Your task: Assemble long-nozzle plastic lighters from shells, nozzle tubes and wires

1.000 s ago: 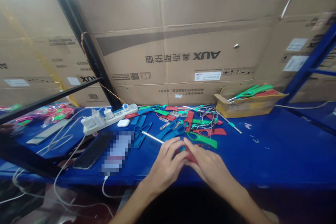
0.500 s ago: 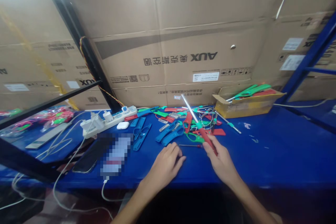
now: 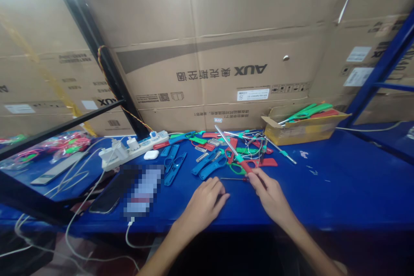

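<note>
A red-handled lighter [image 3: 245, 165] with a long silver tube and a green collar is in my right hand [image 3: 270, 192], whose fingers wrap round the handle. The tube points up and to the left over the heap of parts. My left hand [image 3: 207, 198] rests on the blue table [image 3: 323, 194] with its fingers curled and nothing visible in them. A thin screwdriver [image 3: 234, 179] lies between the hands. Beyond them are blue casing halves [image 3: 213, 168], red and green casings, small clear tanks [image 3: 202, 157] and metal tubes with wires.
An open carton [image 3: 304, 134] with green and red lighters stands at the back right. To the left are a power strip [image 3: 139, 151], a white case [image 3: 151, 155], phones [image 3: 110, 189] and cables. Cardboard [image 3: 220, 51] lines the back.
My right hand has tipped the red lighter lower, so its tube tip has moved down and to the left. The left hand has hardly moved.
</note>
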The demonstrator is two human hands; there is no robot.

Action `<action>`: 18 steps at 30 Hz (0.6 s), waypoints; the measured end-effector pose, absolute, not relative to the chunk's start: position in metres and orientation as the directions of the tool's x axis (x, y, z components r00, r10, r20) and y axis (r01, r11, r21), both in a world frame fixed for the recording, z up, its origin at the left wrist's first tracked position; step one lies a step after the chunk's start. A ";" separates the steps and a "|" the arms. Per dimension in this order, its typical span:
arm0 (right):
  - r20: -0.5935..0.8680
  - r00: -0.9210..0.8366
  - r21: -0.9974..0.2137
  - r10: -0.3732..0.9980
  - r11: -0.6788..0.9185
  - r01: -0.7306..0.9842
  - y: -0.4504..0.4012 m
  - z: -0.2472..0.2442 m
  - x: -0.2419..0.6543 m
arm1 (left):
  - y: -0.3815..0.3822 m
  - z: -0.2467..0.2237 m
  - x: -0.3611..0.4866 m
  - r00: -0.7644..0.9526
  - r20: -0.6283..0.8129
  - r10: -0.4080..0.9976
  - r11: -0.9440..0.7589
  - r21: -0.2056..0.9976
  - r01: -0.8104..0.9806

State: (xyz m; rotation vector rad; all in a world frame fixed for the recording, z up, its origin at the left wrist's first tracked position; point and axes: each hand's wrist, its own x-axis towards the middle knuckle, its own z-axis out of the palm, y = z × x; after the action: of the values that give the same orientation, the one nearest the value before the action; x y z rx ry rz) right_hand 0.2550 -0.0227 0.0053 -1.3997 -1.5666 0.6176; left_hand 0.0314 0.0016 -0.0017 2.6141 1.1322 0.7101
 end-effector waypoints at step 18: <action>0.319 0.045 -0.814 0.947 0.249 0.525 -0.022 0.005 0.255 | 0.001 -0.001 0.031 0.589 0.356 0.726 -0.688 0.371 0.624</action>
State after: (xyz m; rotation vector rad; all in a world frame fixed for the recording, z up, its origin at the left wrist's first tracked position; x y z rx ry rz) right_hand 0.2549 -0.0220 0.0052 -1.4002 -1.6074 0.5793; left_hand 0.0312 0.0008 -0.0008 2.6113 1.1241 0.7245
